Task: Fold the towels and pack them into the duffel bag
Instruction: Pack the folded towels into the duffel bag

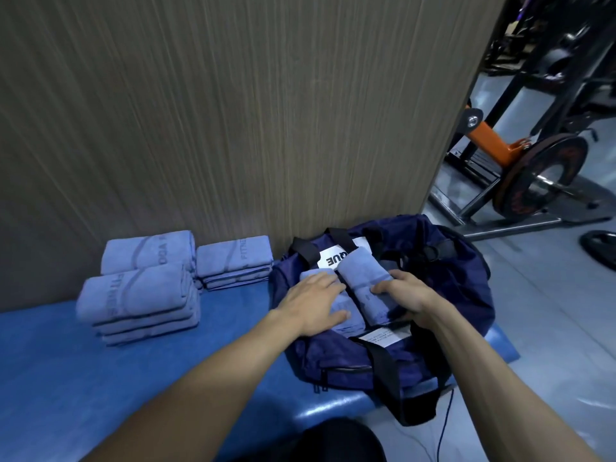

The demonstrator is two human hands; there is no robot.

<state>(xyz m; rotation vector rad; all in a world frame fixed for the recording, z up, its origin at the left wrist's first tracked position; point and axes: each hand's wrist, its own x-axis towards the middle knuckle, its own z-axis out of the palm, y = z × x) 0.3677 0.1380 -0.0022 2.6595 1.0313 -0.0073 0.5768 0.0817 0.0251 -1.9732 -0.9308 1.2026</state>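
A navy duffel bag [463,281] lies open on the right end of a blue padded bench [100,368]. Two folded light-blue towels lie side by side inside it. My left hand [315,303] presses flat on the left towel [346,306]. My right hand [405,296] grips the near end of the right towel [361,268], fingers curled over it. Three stacks of folded towels stand to the left: a near stack [136,305], a far-left stack [146,250] and a smaller stack [233,261] by the bag.
A wood-grain wall panel [233,111] rises right behind the bench. Gym gear stands on the grey floor to the right: a barbell weight plate [540,175] on an orange and black frame, and a loose plate [600,248]. The bag's black straps [386,368] hang over the bench's front.
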